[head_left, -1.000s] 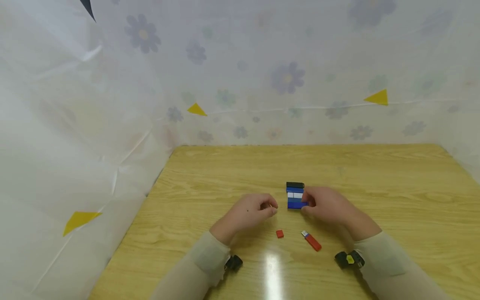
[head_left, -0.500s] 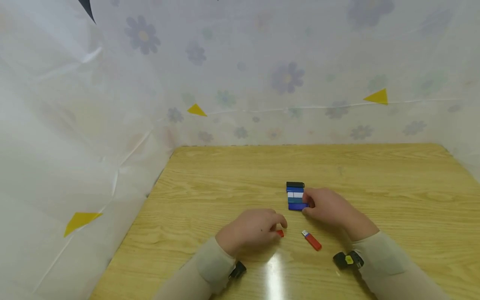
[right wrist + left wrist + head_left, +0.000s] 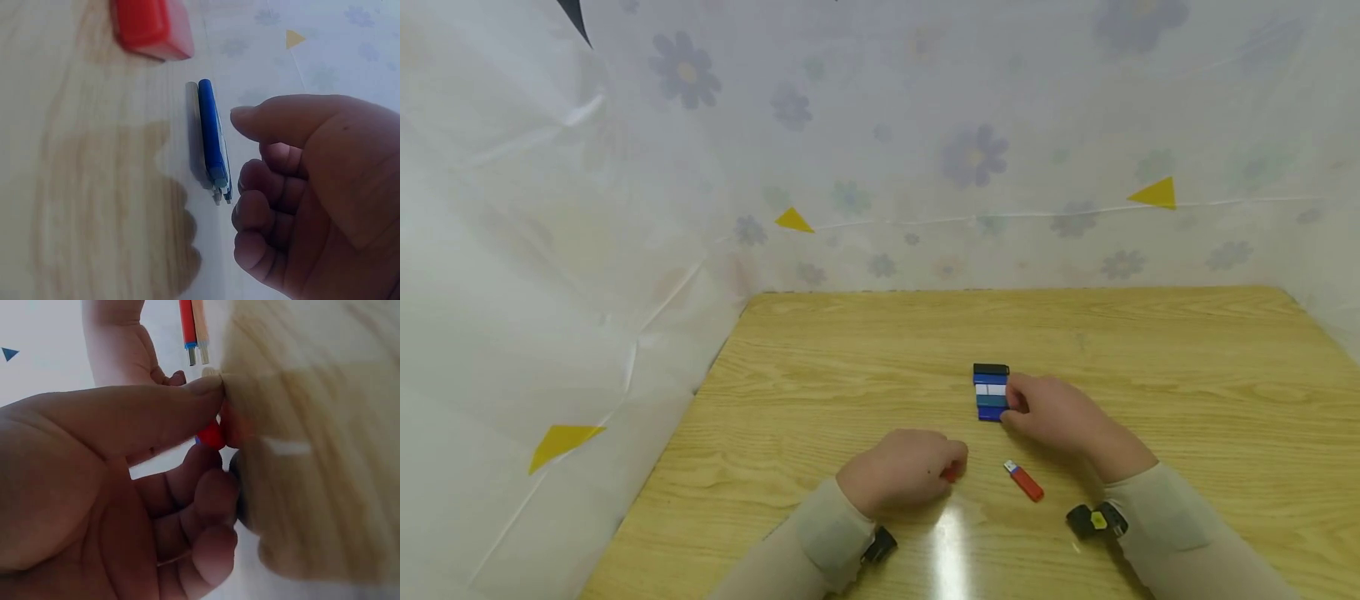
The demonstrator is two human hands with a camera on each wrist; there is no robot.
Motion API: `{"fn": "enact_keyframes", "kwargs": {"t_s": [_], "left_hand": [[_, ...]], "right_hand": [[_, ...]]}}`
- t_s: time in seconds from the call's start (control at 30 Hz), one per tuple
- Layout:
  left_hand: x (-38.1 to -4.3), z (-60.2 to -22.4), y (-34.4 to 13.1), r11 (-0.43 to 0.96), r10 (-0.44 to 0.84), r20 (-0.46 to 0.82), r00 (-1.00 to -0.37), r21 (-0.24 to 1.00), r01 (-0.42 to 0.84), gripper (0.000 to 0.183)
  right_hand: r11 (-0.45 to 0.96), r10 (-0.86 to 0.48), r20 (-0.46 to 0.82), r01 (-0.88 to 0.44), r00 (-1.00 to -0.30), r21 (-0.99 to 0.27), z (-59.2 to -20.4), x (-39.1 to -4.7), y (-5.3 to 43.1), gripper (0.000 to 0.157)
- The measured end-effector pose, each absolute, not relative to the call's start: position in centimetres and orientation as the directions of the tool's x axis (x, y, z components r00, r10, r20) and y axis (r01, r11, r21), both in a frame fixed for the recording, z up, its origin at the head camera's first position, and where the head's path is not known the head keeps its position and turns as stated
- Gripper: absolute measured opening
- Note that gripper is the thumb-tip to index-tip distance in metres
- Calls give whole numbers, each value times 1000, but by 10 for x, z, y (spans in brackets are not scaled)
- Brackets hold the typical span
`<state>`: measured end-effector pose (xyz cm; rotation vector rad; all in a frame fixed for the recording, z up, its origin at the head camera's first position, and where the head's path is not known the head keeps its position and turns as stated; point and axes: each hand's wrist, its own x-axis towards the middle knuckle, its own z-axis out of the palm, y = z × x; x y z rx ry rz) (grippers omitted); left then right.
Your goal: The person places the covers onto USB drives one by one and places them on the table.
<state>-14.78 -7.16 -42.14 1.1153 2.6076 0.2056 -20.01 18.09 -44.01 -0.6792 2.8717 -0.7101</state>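
Observation:
My left hand is low over the table, thumb and fingertips pinching a small red cap; most of the cap is hidden behind the fingers in the head view. To its right lies a red USB stick, metal plug bare and pointing away to the left. My right hand hovers at the right ends of a row of USB sticks, fingers loosely curled and holding nothing. From the far side the row has a black stick, a blue one, a white one, a teal one and a dark blue one.
The wooden table carries a bright light reflection near its front. Behind it hangs a flowered white sheet with yellow triangles, and another sheet runs along the left side. Each sleeve has a black wrist camera on it.
My left hand has come down toward me from beside the row and taken hold of the red cap. The right hand stays at the row's right ends, nearly still.

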Motion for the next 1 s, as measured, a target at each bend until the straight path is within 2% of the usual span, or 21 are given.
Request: {"fn": "enact_keyframes", "kwargs": {"t_s": [0.23,0.43,0.57,0.83,1.0], "left_hand": [[-146,-421,-70,753,656,-232,-718,268,601,14],[-150,-421,-70,758,636,-138,-759,297,581,15],[-154,-420,-71,743,640,-76,-765,315,590,12],[-160,-419,-72,733,626,-37,-779,367,572,9],[-161,-418,-72,714,657,17,-754,307,629,23]], "right_hand": [[780,-455,-2,-397,-890,-484,-440,-200,182,25],[751,-495,-16,-418,-869,-511,-439,-199,183,25],[735,-537,-59,-432,-842,-522,-436,-198,183,29],[763,-586,-265,-410,-766,-500,-425,-184,177,40],[787,-576,-311,-409,-756,-463,-423,-177,174,38]]}}
